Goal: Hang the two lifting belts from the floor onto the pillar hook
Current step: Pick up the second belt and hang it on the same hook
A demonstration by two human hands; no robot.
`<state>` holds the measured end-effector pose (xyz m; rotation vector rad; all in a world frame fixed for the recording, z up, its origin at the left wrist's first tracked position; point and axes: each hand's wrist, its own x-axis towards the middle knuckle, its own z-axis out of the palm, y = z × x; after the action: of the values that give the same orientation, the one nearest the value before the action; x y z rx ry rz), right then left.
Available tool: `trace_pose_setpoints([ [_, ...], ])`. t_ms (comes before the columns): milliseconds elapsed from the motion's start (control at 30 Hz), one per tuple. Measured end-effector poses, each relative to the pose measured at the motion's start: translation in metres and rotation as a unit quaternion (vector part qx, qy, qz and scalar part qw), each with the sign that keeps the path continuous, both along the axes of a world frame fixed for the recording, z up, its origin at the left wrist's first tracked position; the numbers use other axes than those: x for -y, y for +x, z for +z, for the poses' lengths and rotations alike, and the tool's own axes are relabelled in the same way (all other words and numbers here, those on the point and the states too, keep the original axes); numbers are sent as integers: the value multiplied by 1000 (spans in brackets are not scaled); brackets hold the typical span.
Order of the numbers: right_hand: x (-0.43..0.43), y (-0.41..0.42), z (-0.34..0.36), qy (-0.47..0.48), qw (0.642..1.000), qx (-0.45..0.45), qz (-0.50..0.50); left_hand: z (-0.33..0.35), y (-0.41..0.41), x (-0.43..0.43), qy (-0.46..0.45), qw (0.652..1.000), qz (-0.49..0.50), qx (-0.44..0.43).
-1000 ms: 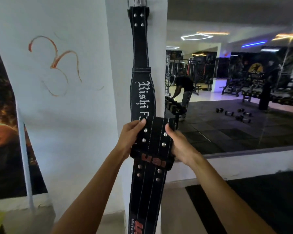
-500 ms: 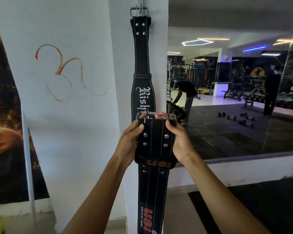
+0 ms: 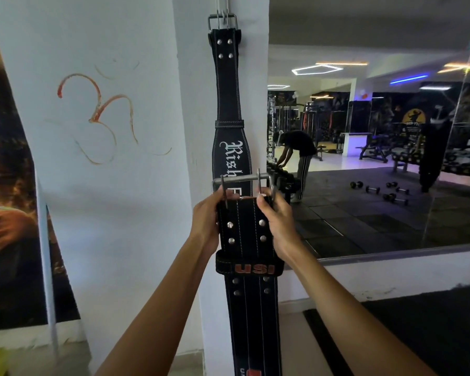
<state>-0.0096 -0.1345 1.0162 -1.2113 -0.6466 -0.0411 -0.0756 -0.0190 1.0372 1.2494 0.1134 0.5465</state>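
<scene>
A black lifting belt with white lettering [image 3: 227,104] hangs by its metal buckle from the hook [image 3: 223,14] high on the white pillar [image 3: 193,109]. In front of it I hold a second black belt with a red USI label [image 3: 247,240] upright by its buckle end. My left hand [image 3: 206,226] grips its left edge and my right hand [image 3: 278,226] its right edge, fingers at the steel buckle [image 3: 242,180], whose two prongs stick up. This buckle is well below the hook. The belt's lower end runs out of frame.
A large wall mirror [image 3: 377,158] to the right reflects a gym floor with dumbbells, benches and a person bending over. A dark poster [image 3: 8,185] covers the wall at left. A black floor mat [image 3: 418,335] lies at lower right.
Both hands have raised the USI belt along the pillar. Its buckle has swung up into view above my fingers, prongs upright. The hanging belt has not moved.
</scene>
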Motion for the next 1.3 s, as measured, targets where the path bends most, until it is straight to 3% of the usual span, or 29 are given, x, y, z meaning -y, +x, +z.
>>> trace_pose_setpoints([
  [67,1,2,1,-10,1000,-2,-7,8,0,-4,35,997,-8,-64],
  [133,3,6,2,-12,1000,-17,-11,13,-3,-6,47,992,-79,-89],
  [233,6,11,3,-2,998,-52,-24,2,2,-6,96,988,-108,-47],
  [367,2,11,0,-30,998,-48,-20,-16,24,5,216,968,126,27],
  [467,-8,7,10,-33,990,-113,-79,-15,31,19,228,932,275,54],
  [533,-12,10,24,-25,973,-188,-130,-11,33,27,240,927,281,68],
  [600,-11,13,37,-44,963,-239,-115,-4,36,27,245,924,286,65],
  [733,-7,17,51,-123,961,-246,-12,8,42,15,248,916,308,64],
  [967,-22,26,62,-94,957,-262,87,15,48,-9,270,906,320,55],
  [1100,-34,35,56,-101,966,-194,140,24,52,-28,265,904,332,48],
  [1200,-58,38,52,-95,992,-78,-1,31,61,-46,264,903,333,64],
  [1300,-79,50,62,-24,989,69,-130,48,74,-58,265,904,322,98],
])
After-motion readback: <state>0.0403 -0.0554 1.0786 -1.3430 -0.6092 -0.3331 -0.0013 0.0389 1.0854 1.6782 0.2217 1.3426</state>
